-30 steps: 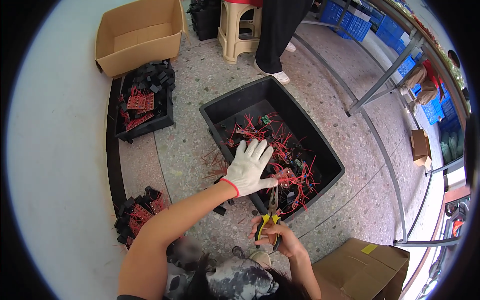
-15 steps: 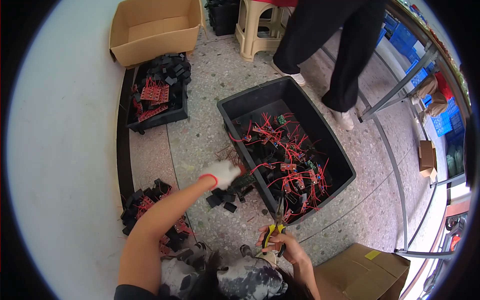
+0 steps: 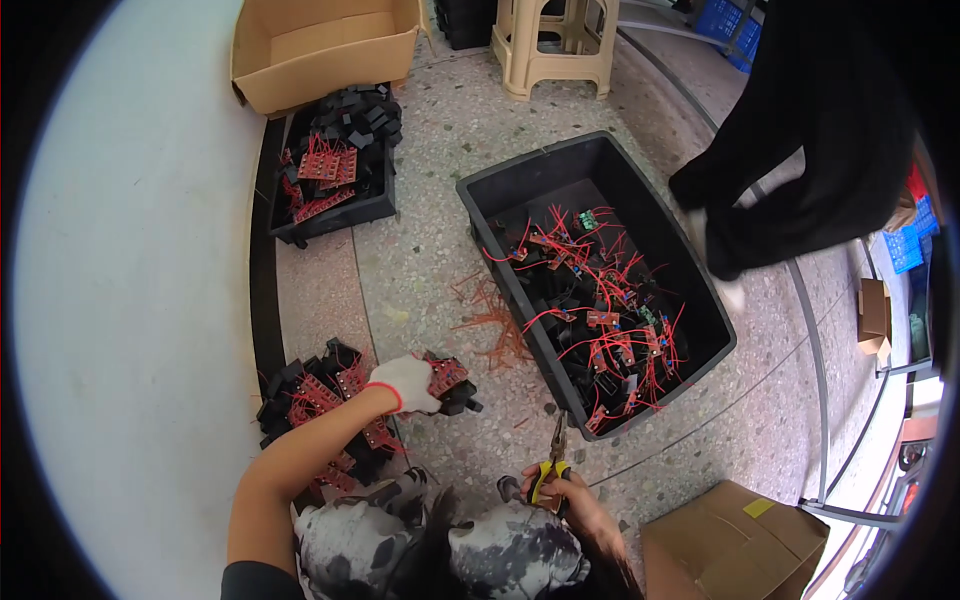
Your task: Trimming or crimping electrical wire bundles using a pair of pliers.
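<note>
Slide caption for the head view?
Gloved left hand holds a red circuit board; right hand holds yellow-handled pliers near a black bin.

White wall (image 3: pixel 140 300) left, dark baseboard (image 3: pixel 264 300); speckled floor (image 3: pixel 430 140) (terrazzo look); beige stool (image 3: pixel 556 66) stands far, grey metal frame (image 3: pixel 850 512) right.

Two filled black tubs (image 3: pixel 655 220) at ten and three o'clock, one pair of pliers (image 3: pixel 553 467) at five, three cartons (image 3: pixel 325 75) at eleven, three and four, one stool (image 3: pixel 512 50) at twelve

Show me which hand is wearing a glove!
The left hand: it wears a white glove and holds a red circuit board. The right hand is bare, holding yellow-and-black pliers.
</note>
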Demonstrator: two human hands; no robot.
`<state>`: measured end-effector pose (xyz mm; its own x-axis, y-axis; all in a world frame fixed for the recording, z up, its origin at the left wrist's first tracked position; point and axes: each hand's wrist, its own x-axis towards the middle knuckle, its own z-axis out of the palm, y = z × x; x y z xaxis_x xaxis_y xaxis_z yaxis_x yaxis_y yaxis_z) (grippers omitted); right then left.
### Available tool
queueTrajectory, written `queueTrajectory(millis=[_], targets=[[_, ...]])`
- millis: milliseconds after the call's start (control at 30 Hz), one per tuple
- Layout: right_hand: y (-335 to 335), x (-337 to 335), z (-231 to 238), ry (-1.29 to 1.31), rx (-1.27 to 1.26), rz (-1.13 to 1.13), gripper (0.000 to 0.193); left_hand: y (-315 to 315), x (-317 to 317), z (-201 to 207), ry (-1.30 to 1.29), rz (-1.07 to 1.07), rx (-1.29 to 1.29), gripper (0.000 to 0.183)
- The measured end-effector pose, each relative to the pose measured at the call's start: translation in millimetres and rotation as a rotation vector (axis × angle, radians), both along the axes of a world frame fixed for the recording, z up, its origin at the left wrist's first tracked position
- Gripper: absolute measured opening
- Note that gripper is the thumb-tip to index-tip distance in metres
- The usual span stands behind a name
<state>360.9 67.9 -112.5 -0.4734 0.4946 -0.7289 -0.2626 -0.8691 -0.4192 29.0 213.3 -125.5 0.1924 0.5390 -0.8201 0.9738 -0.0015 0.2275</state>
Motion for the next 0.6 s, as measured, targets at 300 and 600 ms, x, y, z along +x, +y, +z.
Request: queueTrajectory(millis=[300,600], targets=[[8.3,-22.4,-23.6,-0.161,0.112,0.260,0.040,-32.0,-7.7,-41.5,-0.050,0.274,0.568,0.076],[17.8,-35.2,-30.6,-0.255,0.339,0.247,0.041,-7.8,40.9,54.7,-0.241,0.287,0.471,0.056]])
